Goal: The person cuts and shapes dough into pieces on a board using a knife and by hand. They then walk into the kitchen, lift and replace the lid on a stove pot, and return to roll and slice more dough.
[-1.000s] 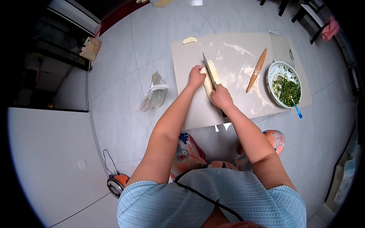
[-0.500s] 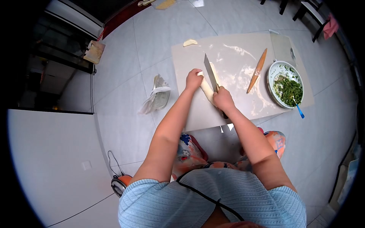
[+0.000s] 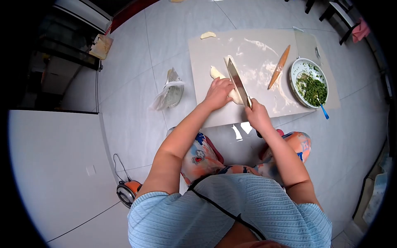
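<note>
A pale dough roll lies slantwise on the floured board, partly hidden under my left hand. The fingers of that hand are curved over the roll and hold it down. My right hand grips the handle of a broad kitchen knife. The blade stands on edge, pointing away from me, just right of the roll's near end. I cannot tell whether it touches the dough. Another dough strip shows beyond the blade, partly covered by it.
A tapered wooden rolling pin lies on the board, right of the knife. At the right stands a bowl of chopped greens with a blue-handled spoon. A small dough piece sits at the far left corner. A plastic bag is left of the board.
My left hand has moved from the roll's far end toward its near part. My right hand and the knife have shifted right and toward me. The view has also shifted slightly.
</note>
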`<action>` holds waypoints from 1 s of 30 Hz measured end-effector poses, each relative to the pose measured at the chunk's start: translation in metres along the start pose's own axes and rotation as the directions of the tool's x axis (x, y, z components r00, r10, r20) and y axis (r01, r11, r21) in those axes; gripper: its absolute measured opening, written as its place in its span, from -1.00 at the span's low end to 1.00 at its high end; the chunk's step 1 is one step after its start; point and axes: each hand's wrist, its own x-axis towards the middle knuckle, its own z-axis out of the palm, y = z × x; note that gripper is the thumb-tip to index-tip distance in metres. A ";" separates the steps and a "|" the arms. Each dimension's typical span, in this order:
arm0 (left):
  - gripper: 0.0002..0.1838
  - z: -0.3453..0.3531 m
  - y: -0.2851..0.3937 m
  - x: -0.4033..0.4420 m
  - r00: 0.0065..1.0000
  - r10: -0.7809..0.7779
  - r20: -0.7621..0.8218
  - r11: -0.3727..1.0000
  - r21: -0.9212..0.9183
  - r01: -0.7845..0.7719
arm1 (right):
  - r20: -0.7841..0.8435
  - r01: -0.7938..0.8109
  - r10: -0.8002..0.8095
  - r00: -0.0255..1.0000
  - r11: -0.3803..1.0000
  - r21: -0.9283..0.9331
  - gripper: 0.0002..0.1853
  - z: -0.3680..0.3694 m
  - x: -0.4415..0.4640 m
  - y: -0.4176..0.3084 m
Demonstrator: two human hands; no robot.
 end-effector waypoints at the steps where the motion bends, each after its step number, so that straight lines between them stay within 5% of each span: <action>1: -0.55 -0.001 0.000 -0.001 1.000 -0.018 0.017 0.999 0.043 0.018 | 0.002 -0.006 0.006 1.000 1.000 -0.008 -0.78 0.001 -0.006 0.002; 16: -0.65 0.003 -0.002 -0.010 0.999 -0.033 -0.030 0.992 0.118 0.037 | 0.141 -0.022 0.061 0.988 0.964 -0.264 -0.77 0.004 -0.010 0.001; 30: -0.69 -0.013 0.009 -0.031 0.999 0.020 0.041 0.979 0.202 -0.028 | 0.027 0.004 -0.001 1.000 0.996 -0.086 -0.78 0.015 -0.006 0.042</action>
